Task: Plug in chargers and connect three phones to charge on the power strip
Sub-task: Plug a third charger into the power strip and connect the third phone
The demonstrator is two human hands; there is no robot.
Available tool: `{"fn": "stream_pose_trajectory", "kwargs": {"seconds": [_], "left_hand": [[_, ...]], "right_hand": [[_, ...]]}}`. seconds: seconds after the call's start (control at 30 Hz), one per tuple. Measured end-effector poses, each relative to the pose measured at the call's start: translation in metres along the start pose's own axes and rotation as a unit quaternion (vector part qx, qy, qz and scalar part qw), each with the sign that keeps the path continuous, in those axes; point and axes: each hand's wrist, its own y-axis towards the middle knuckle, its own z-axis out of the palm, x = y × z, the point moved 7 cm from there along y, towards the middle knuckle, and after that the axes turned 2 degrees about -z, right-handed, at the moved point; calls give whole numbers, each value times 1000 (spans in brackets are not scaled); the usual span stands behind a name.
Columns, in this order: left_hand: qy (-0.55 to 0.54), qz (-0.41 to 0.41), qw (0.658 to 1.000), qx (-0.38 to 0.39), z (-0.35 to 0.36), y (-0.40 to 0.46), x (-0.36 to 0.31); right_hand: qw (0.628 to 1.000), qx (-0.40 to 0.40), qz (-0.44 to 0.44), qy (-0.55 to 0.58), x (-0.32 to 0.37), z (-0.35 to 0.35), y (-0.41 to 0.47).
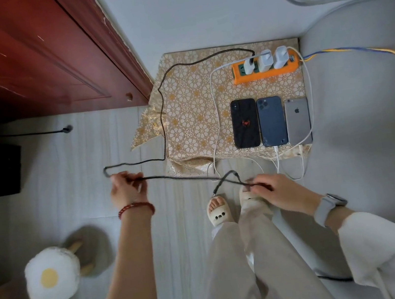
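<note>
Both hands [127, 189] [276, 189] stretch black cable [182, 177] left-right, plug [215, 192] pointing down-left.

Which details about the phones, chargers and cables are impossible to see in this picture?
Head view only:
- Phone screens: all three phones lie back up, so no charging sign shows.
- Silver phone port: the table edge hides its white cable's plug.
- Black cable connector: too small to identify.
- Power strip switch: too small to read.
</note>
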Motion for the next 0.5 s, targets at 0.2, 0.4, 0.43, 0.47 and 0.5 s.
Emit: {"fn": "stream_pose_trajectory", "kwargs": {"seconds": [0.2,0.4,0.43,0.47,0.5], "left_hand": [[6,-101,990,96,15,-12,35],[91,-123,960,235,63,-63,85],[79,-114,966,219,62,-60,81],[65,-104,973,194,58,-54,75],[52,-95,980,165,52,-46,67]], "right_hand": [[998,-55,-36,11,20,4,7],[995,-37,-82,36,61,27,25],[996,-24,-77,39,56,27,24],[997,-9,-70,37,49,26,22],[998,4,-62,24,40,23,19]]}}
